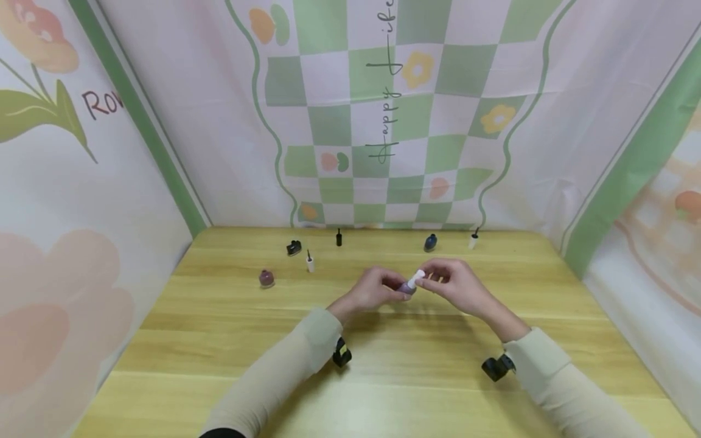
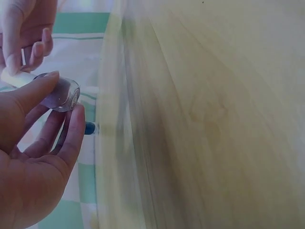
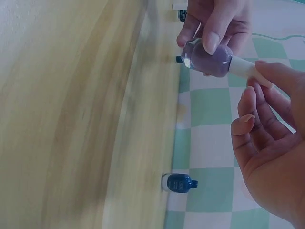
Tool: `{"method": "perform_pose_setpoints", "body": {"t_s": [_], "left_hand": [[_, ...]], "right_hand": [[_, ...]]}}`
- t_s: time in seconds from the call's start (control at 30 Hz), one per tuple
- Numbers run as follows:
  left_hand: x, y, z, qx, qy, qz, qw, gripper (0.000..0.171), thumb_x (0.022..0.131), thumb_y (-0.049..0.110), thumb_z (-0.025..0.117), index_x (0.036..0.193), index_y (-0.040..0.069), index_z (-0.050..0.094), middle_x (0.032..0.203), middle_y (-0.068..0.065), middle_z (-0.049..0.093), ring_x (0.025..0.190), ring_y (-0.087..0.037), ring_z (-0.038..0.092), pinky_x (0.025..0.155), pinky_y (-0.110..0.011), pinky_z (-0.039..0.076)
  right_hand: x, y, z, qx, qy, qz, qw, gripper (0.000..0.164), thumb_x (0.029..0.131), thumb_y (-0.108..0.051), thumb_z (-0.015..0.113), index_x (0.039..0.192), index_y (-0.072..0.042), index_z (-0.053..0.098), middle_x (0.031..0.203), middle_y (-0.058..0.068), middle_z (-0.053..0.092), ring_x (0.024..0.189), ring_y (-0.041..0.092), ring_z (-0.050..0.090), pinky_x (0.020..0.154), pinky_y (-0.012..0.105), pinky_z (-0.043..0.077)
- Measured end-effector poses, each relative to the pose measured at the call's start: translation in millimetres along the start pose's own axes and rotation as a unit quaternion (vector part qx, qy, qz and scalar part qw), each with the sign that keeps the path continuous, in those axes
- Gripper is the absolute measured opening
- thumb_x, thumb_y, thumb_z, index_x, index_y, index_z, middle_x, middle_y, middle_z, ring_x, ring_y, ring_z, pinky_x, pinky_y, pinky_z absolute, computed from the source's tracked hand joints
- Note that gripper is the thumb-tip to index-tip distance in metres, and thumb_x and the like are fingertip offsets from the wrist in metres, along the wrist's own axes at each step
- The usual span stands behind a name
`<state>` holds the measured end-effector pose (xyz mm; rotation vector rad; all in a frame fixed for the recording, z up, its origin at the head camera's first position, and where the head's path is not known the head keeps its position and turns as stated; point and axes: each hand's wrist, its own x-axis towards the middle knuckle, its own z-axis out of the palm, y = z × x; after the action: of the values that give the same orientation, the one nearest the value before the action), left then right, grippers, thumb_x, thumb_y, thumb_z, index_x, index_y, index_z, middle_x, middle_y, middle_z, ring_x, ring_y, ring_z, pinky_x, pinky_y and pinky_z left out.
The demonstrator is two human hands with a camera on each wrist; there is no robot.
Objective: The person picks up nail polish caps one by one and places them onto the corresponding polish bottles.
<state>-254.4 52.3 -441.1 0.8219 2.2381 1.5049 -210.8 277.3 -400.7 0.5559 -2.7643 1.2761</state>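
Up above the surface (image 1: 405, 371), I see the left hand (image 1: 375, 286) pinch the purple nail polish bottle (image 3: 215, 61), maybe to keep it steady, while the right hand (image 1: 456, 285) pinches its white cap (image 3: 242, 68), and a blue bottle (image 1: 430, 243) stands farther back.

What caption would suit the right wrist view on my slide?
Left hand holds the purple bottle, right hand pinches its white cap; a blue bottle stands on the table.

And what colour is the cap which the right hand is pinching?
The cap is white; it shows best in the right wrist view.
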Motion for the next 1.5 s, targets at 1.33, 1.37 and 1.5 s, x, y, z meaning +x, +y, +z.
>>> {"method": "perform_pose_setpoints", "body": {"t_s": [1.33,1.37,1.5], "left_hand": [[44.0,7.8,47.8,-0.033,0.016,-0.016,0.9992,0.022,0.087,0.012,0.083,0.108,0.014,0.079,0.095,0.009,0.073,0.085,-0.006,0.067,0.072,-0.024,0.058],[46.2,9.5,50.1,-0.034,0.016,-0.017,0.9992,0.023,0.087,0.012,0.083,0.109,0.013,0.079,0.095,0.008,0.074,0.085,-0.006,0.067,0.072,-0.024,0.058],[56.9,14.3,60.7,-0.032,0.020,-0.021,0.9990,0.025,0.087,0.010,0.082,0.112,0.011,0.077,0.100,0.004,0.075,0.087,-0.005,0.067,0.073,-0.022,0.057]], "right_hand": [[-25.5,29.6,-28.1,0.027,0.030,0.077,0.996,0.036,0.096,-0.028,0.074,0.123,-0.004,0.071,0.112,0.014,0.072,0.093,0.038,0.067,0.075,0.032,0.057],[-26.4,31.8,-30.0,0.024,0.032,0.078,0.996,0.036,0.097,-0.028,0.074,0.123,-0.003,0.071,0.113,0.015,0.072,0.093,0.036,0.067,0.074,0.031,0.057],[-29.7,39.2,-38.9,0.012,0.043,0.077,0.996,0.037,0.097,-0.027,0.073,0.124,-0.002,0.070,0.113,0.016,0.072,0.089,0.026,0.067,0.068,0.029,0.054]]}}
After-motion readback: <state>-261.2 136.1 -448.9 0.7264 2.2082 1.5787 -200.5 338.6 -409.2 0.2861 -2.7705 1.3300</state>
